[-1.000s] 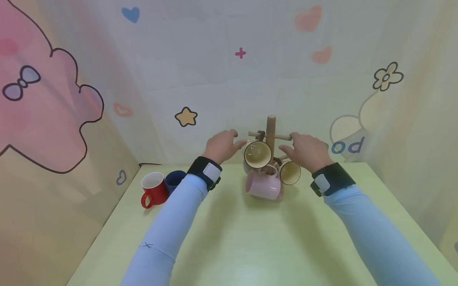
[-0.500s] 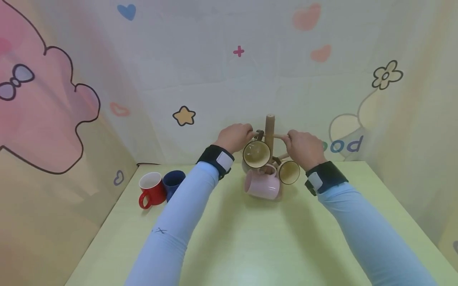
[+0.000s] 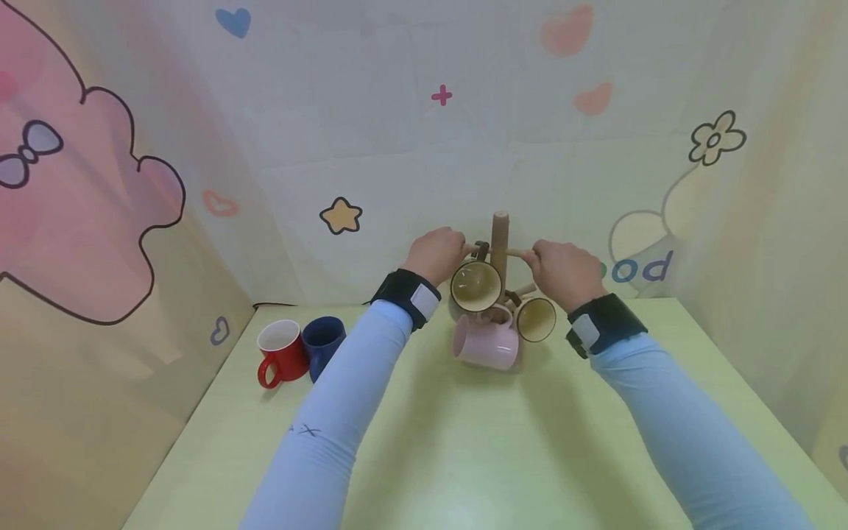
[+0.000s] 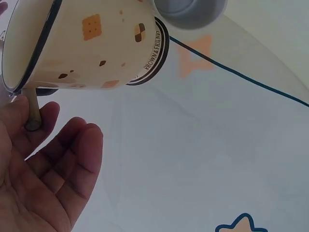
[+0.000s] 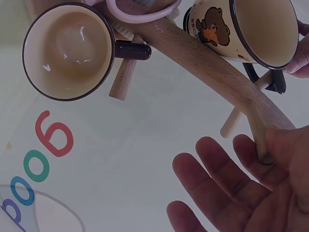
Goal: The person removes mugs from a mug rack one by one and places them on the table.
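On the post [image 3: 500, 230], left hand [image 3: 435, 254] pinches the left upper peg [image 4: 32, 115]; right hand [image 3: 567, 274], the right upper peg [image 5: 258, 129]. Balance both pinches; uneven force could shift the top mug [image 4: 106, 53].

Between the forearms [image 3: 331, 412] the table [image 3: 490, 449] gives passage; hanging mugs [image 3: 490, 344] block the lower post [image 5: 203, 65].

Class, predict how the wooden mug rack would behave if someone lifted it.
The mug rack should stay stiff, its post looking like thick wood. It would probably feel heavy for its slim frame, with several mugs hung on it. The lower cream mug might swing, since it hangs from a peg.
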`<state>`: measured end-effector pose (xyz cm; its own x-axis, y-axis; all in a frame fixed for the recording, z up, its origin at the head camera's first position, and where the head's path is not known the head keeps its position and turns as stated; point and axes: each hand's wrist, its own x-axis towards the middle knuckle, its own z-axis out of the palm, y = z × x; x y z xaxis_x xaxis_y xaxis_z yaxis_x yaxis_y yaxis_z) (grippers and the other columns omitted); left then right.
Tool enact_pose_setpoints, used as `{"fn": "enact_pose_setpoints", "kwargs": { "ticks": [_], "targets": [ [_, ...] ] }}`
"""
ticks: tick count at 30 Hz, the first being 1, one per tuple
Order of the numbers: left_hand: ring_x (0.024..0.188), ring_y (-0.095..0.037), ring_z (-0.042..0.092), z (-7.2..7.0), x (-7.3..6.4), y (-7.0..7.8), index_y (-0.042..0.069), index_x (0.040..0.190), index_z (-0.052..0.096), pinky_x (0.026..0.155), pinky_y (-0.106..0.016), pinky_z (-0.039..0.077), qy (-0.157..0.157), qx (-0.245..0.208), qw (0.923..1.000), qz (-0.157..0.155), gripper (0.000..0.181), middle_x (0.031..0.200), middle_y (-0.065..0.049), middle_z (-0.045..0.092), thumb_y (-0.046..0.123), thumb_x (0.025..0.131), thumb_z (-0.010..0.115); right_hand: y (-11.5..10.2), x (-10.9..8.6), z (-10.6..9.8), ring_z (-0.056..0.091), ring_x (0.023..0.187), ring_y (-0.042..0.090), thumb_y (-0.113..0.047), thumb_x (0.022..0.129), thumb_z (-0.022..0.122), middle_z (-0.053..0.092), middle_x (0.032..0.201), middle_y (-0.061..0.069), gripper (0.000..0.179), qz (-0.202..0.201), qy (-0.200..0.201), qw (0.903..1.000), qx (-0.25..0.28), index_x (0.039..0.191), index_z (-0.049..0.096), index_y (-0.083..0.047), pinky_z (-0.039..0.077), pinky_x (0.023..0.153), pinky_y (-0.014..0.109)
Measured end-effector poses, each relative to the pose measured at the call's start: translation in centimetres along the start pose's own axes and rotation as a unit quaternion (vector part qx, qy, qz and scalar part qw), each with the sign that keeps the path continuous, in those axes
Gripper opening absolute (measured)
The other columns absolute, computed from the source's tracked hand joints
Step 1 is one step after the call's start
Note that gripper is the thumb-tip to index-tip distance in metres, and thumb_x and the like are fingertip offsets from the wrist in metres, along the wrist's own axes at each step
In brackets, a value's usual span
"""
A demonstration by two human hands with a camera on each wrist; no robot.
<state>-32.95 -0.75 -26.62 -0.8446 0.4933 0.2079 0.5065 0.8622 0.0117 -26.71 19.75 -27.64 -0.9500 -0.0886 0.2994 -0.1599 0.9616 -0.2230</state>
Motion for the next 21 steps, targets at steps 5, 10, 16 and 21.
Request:
{"fn": "enact_pose_setpoints", "kwargs": {
  "ticks": [5,10,16,21],
  "targets": [
    [0.091,-0.022,0.066,0.3,-0.1,-0.1,0.003,0.105,0.068,0.083,-0.033,0.052,0.007,-0.006,0.9999,0.006,0.04,0.096,-0.009,0.069,0.034,0.106,0.044,-0.2,0.0,-0.1,0.058,0.065,0.031,-0.032,0.106,0.046,0.06,0.073,0.011,0.034,0.002,-0.012,0.9999,-0.001,0.097,0.062,-0.003,0.043,0.051,0.044],
    [0.085,-0.021,0.065,0.3,-0.2,-0.2,0.002,0.103,0.07,0.082,-0.033,0.052,0.012,-0.021,0.9997,0.003,0.038,0.092,-0.009,0.069,0.031,0.106,0.045,-0.3,0.2,0.0,0.057,0.064,0.03,-0.033,0.106,0.045,0.059,0.072,0.011,0.034,-0.001,-0.014,0.9999,0.003,0.097,0.062,-0.004,0.042,0.051,0.043],
    [0.084,-0.02,0.065,0.2,-0.5,0.1,0.003,0.1,0.071,0.081,-0.032,0.052,0.015,-0.016,0.9998,0.005,0.037,0.091,-0.008,0.07,0.029,0.106,0.046,0.1,0.5,0.1,0.056,0.064,0.031,-0.033,0.107,0.044,0.058,0.074,0.012,0.035,0.0,-0.018,0.9998,0.007,0.106,0.061,-0.004,0.042,0.051,0.044],
    [0.079,-0.017,0.062,0.3,-0.6,0.7,0.005,0.102,0.072,0.076,-0.03,0.052,0.011,-0.019,0.9998,0.0,0.034,0.088,-0.006,0.068,0.028,0.106,0.048,0.9,0.8,0.0,0.054,0.063,0.03,-0.034,0.107,0.042,0.058,0.073,0.012,0.036,0.009,-0.027,0.9995,0.011,0.115,0.06,-0.004,0.041,0.051,0.042]
  ]
}}
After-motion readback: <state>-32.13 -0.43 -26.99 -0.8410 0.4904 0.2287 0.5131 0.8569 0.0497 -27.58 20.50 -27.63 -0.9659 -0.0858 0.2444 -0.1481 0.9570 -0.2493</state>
